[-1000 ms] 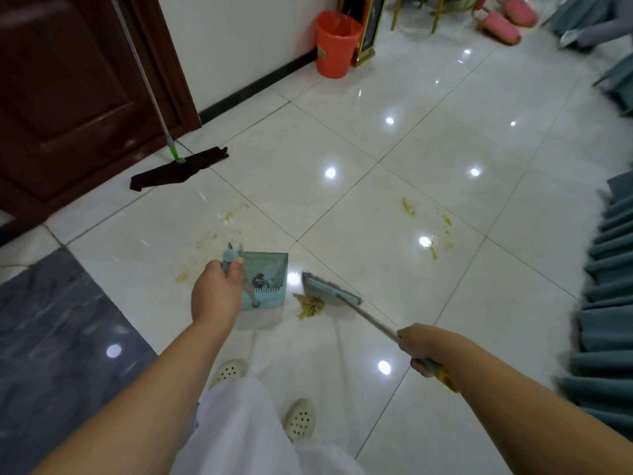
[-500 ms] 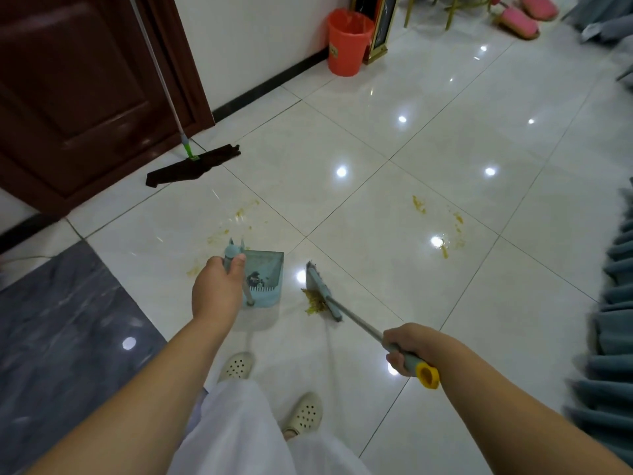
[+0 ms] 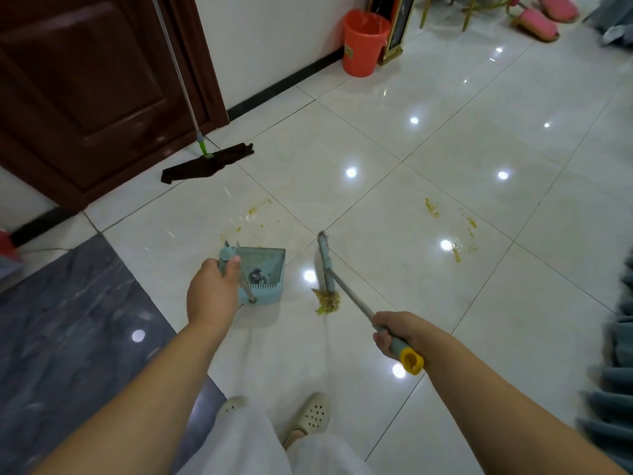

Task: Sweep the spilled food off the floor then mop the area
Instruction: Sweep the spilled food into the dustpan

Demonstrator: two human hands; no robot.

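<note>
Two hands work: the left hand (image 3: 212, 296) grips the one teal plastic dustpan (image 3: 263, 274); the right hand (image 3: 399, 332) grips the one teal broom (image 3: 325, 262). One clump of yellowish spilled food (image 3: 327, 302) lies beside the broom head on the white tiled floor (image 3: 376, 149). One dark flat mop (image 3: 205, 162) rests by the door.

Bare floor (image 3: 394, 207) spans centre and right of frame. A mop (image 3: 205, 164) and door (image 3: 85, 97) block upper left; dustpan (image 3: 265, 269) and broom (image 3: 325, 262) flank a narrow gap at centre.
</note>
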